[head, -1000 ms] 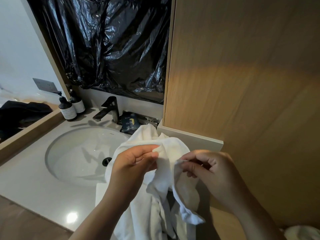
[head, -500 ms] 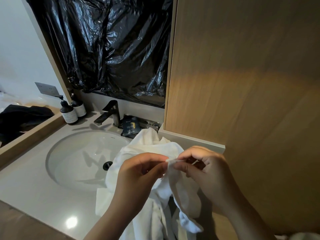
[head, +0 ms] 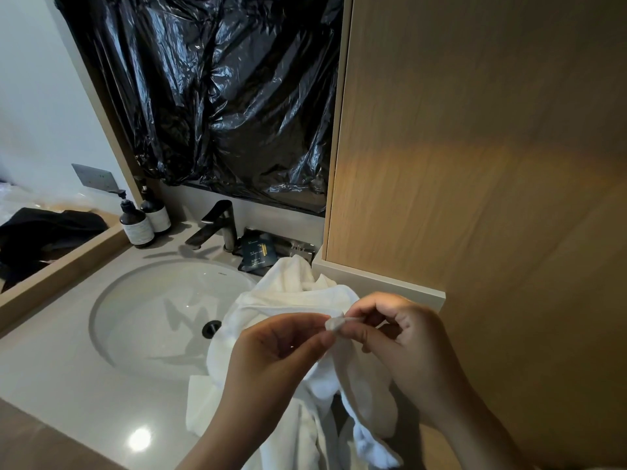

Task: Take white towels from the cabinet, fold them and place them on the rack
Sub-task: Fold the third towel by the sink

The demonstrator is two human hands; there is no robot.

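The left hand (head: pixel 271 354) and right hand (head: pixel 403 337) close the gap they had a second ago, left fingertips sliding toward three o'clock, and both now pinch one small bunched corner of the white towel (head: pixel 291 293).

Both bare forearms enter from bottom edge, converge at centre. Left hand (head: pixel 271 357): back toward camera, fingers curled, thumb and forefinger tips pinching corner of white terry-cloth towel (head: pixel 291 293). Right hand (head: pixel 410 351): fingers curled, thumb and forefinger pinching same corner. Fingertips of both hands nearly touching.
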